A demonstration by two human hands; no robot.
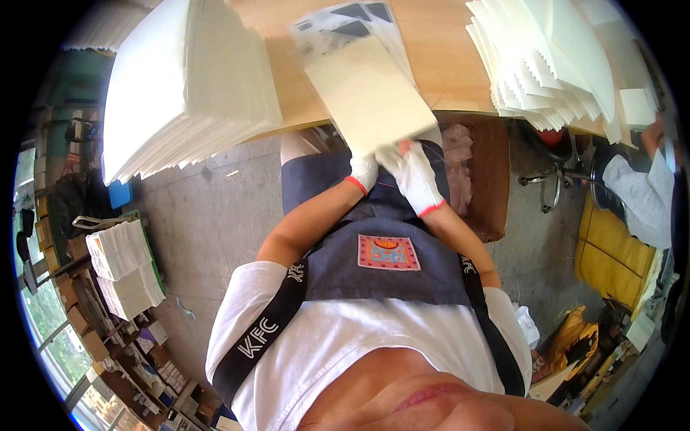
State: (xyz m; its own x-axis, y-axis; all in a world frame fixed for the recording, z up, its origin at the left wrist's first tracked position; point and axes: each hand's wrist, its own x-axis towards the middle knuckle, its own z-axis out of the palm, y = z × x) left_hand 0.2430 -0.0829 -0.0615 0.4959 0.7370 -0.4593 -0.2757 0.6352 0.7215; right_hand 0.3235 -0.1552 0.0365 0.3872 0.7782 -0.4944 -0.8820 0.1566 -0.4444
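Note:
A cream-coloured flat rectangular sheet or thin stack of sheets (370,90) lies tilted over the table's near edge, its near end hanging past it. My left hand (364,171), in a white knit glove with a red cuff, is at its near left corner, partly hidden under it, fingers not visible. My right hand (413,174), in a matching glove with a bare fingertip showing, closes on the near edge with fingers bent. Some blur softens that edge. Beneath the far end lie printed sheets (338,32) in grey and white.
A tall stack of white sheets (183,93) stands on the wooden table (431,43) at left, and fanned stacks (539,65) at right. Below the edge is a brown box (489,187). A stool (550,154) and another person's arm (654,136) are at right; bundled paper (126,266) stands at left.

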